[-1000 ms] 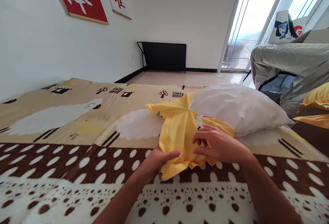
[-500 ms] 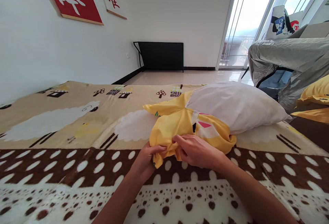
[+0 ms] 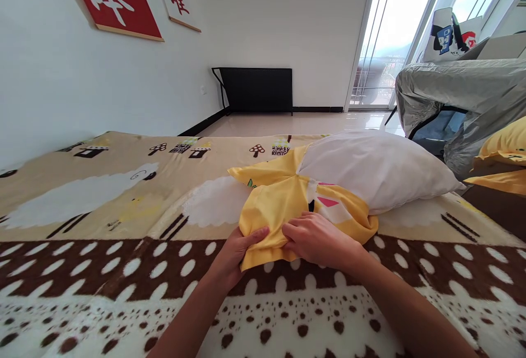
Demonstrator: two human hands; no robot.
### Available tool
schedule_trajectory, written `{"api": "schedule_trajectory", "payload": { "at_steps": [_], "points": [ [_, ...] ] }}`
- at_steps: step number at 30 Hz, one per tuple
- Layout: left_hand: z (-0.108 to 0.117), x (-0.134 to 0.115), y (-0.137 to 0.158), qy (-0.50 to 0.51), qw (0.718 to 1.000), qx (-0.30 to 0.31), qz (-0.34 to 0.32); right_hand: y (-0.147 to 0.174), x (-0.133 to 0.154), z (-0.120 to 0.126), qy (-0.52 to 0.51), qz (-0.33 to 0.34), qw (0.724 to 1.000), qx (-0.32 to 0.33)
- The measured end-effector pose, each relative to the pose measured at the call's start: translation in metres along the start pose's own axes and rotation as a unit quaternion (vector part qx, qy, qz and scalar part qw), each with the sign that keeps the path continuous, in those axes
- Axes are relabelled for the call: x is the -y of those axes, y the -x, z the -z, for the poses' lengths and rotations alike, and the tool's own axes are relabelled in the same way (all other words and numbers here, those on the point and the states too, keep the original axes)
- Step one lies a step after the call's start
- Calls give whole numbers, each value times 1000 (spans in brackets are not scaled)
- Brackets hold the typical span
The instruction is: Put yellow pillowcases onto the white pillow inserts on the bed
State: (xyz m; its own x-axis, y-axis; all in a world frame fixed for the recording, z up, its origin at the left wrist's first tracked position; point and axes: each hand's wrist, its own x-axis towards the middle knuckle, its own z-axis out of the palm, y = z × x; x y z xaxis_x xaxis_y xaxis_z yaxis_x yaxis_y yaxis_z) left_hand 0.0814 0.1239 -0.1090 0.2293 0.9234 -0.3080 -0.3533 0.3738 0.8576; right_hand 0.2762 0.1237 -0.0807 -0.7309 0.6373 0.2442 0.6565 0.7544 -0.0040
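Note:
A yellow pillowcase (image 3: 269, 205) with a pink and white print lies bunched over the near left end of a white pillow (image 3: 378, 169). Most of the pillow is bare and stretches to the right. My left hand (image 3: 238, 251) pinches the pillowcase at its near left edge, thumb on top and the other fingers underneath. Just to the right, my right hand (image 3: 314, 240) is closed on the near edge of the same cloth, its fingertips partly hidden in the folds.
Under everything is a bed with a patterned blanket (image 3: 102, 262). Another yellow cloth item (image 3: 503, 147) lies at the right edge. Beyond stand a silver-covered table (image 3: 460, 81) and a black folded panel (image 3: 258, 90) against the wall.
The pillowcase's near edge between my hands is now pulled straighter and flatter. My right hand has shifted slightly right, and the corner by my left hand no longer hangs crumpled.

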Motion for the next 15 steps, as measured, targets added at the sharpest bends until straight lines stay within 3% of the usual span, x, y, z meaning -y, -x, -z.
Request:
{"api": "schedule_trajectory", "payload": {
  "at_steps": [8,15],
  "points": [
    [0,-3,2,-10,999,6,38,7,2,16,30,-30,996,73],
    [-6,5,-5,40,996,-74,-3,15,-2,23,31,-34,989,140]
  ]
}}
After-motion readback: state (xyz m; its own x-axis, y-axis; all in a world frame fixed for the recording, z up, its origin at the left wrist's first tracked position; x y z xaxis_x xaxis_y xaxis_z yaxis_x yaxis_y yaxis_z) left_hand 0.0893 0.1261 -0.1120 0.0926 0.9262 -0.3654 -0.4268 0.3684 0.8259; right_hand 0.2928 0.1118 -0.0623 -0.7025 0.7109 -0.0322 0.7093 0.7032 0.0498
